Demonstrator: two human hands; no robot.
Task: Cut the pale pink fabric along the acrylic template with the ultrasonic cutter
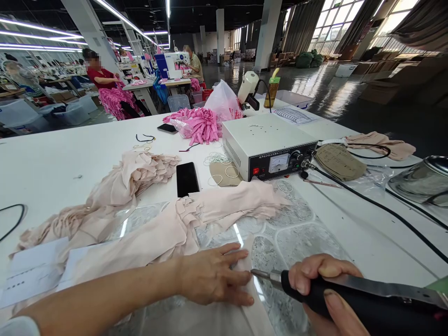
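Note:
My left hand point(213, 275) lies flat, fingers spread, on a pale pink fabric strip point(261, 317) over a clear-topped, stone-patterned mat point(297, 242). In my right hand point(325, 284) is a black ultrasonic handpiece point(364, 298) with a long metal lever. Its narrow metal tip point(261, 274) points left, right by my left fingertips at the strip's edge; whether it touches the cloth I cannot tell. Beyond the left hand, stacked pale pink fabric pieces point(234, 200) lie across the mat, and another bunched stack point(129, 177) sits farther left.
A control box point(269, 140) with a dial and red switch stands behind the mat; its black cable point(378, 205) runs right. Around it lie a phone point(187, 179), brown templates point(339, 161) and bright pink strips point(201, 123). A metal container point(423, 179) is at right. People sew farther back.

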